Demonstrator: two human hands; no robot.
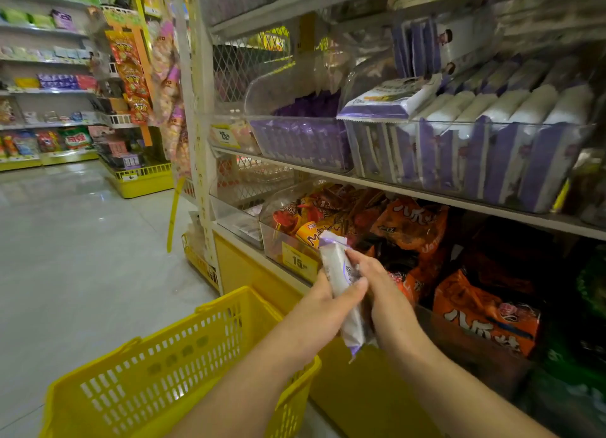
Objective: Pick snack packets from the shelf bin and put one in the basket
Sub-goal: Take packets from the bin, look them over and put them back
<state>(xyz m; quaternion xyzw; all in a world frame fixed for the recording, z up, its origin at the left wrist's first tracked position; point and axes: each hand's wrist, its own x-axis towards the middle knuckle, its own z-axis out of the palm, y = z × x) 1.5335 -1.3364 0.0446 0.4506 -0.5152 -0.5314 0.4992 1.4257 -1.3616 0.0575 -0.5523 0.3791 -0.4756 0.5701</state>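
Both hands sit at about 5 o'clock from frame centre, in front of the lower shelf. Left hand (pixel 324 303) grasping snack packet (pixel 336 260), thumb curled across its front, fingers behind. Right hand (pixel 380 286) grasping the same packet from the 3 o'clock side, fingers curled onto its edge. Packet is white with purple ends, near upright, top end tipped toward 11 o'clock, bottom end toward 5 o'clock. It is held in the air, not in the basket, with its bottom end just beside the basket's corner at 3 o'clock.

Yellow basket (pixel 164 372) at 7 o'clock, slotted walls, over the floor (pixel 82 240); left forearm crosses its 3 o'clock corner. Inside of the basket is not visible, and I cannot tell how it is carried.

Clear shelf bin (pixel 475 201) at 2 o'clock on the upper shelf, packed with upright white and purple packets; one larger pack lies flat on its 9 o'clock rim. Second clear bin (pixel 301 142) touching it on the 9 o'clock side, holding purple packets. Lower clear bin (pixel 278 237) behind the held packet, full of orange and red bags, with yellow price tag (pixel 299 261) reading 15 on its front. More orange bags (pixel 485 313) at 4 o'clock. Far shelves at 10 o'clock are blurred
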